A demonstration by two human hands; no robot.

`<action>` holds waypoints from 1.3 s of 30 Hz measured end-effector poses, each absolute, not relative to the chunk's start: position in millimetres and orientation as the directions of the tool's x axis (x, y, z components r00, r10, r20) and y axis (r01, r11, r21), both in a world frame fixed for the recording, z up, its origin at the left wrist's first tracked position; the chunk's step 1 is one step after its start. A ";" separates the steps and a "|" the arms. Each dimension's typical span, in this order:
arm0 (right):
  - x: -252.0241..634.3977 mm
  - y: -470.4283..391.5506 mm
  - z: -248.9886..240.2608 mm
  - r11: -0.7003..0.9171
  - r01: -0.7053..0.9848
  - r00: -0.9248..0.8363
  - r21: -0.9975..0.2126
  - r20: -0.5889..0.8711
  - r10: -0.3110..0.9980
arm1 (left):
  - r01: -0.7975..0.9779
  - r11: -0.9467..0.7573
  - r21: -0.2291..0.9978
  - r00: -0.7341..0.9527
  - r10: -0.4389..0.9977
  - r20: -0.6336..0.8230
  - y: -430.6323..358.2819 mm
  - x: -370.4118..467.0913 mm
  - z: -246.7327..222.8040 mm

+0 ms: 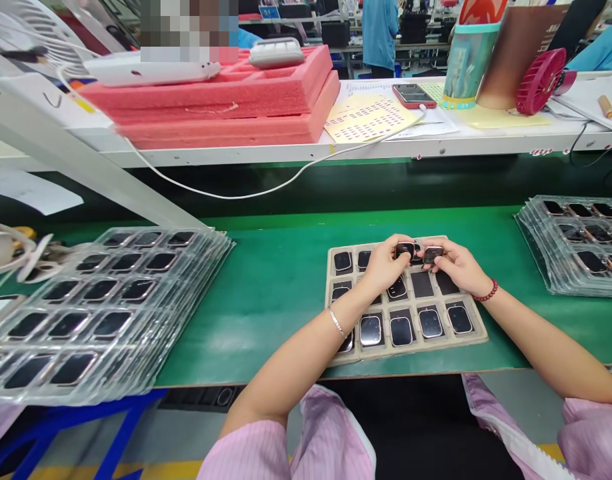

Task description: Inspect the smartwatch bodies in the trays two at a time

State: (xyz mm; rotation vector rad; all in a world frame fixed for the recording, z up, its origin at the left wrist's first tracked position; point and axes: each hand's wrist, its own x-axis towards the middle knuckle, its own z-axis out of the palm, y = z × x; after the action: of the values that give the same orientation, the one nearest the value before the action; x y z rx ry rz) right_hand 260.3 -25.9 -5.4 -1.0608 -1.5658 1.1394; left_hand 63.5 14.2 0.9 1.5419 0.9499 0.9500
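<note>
So there are two watch-like units with dark square faces up in the air, one per hand, right over the far edge of the beige tray [479, 331]. The left hand [387, 259] has one [405, 250] pinched in its fingers, and the right hand [459, 265] grips the other [433, 255] just beside it. Tray count: five units along the near row, two bare dark slots at the right of the middle row, and at least two units top left; the hands block the rest.

One tray, one green tabletop [266, 300] under it. Also two stacks of clear trays: the left stack [196, 300] has 15 units showing on top (three across, five deep, one cut by the frame), while the right stack [541, 270] runs off the edge, so no full count.

Up on the shelf [236, 156]: two pink foam blocks [211, 123], one phone [413, 95], one teal cup [469, 63], one magenta fan [539, 83].
</note>
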 end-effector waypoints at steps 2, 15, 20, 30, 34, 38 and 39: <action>261.0 -25.5 -5.9 0.199 0.136 -0.223 -0.970 0.166 0.961 | 0.081 -0.135 0.988 0.379 0.920 0.095 14.5 64.2 -0.1; 260.0 -26.5 -6.4 0.208 0.104 -0.235 -0.973 0.179 0.955 | 0.102 -0.168 0.981 0.384 0.916 0.117 14.2 62.7 -2.1; 259.3 -26.5 -4.1 0.224 0.122 -0.227 -0.967 0.193 0.955 | 0.111 -0.175 0.978 0.391 0.913 0.119 13.2 62.4 0.8; 259.3 -26.2 -4.3 0.228 0.093 -0.219 -0.969 0.204 0.954 | 0.059 -0.152 0.987 0.380 0.917 0.118 14.8 63.1 -3.3; 260.5 -25.8 -6.3 0.206 0.105 -0.197 -0.973 0.183 0.963 | 0.060 -0.146 0.987 0.380 0.918 0.113 14.3 62.4 -1.9; 260.6 -25.7 -7.5 0.212 0.093 -0.206 -0.973 0.189 0.960 | 0.082 -0.151 0.985 0.382 0.918 0.109 14.4 62.5 -1.2; 260.5 -25.8 -7.2 0.215 0.088 -0.205 -0.973 0.194 0.959 | 0.089 -0.153 0.984 0.384 0.917 0.108 14.5 62.6 -1.3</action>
State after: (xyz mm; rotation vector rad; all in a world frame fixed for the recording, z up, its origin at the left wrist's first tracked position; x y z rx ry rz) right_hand 260.5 -25.8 -7.2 -1.0314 -1.5252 1.1373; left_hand 62.6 14.5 -1.3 1.5511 0.9304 0.9502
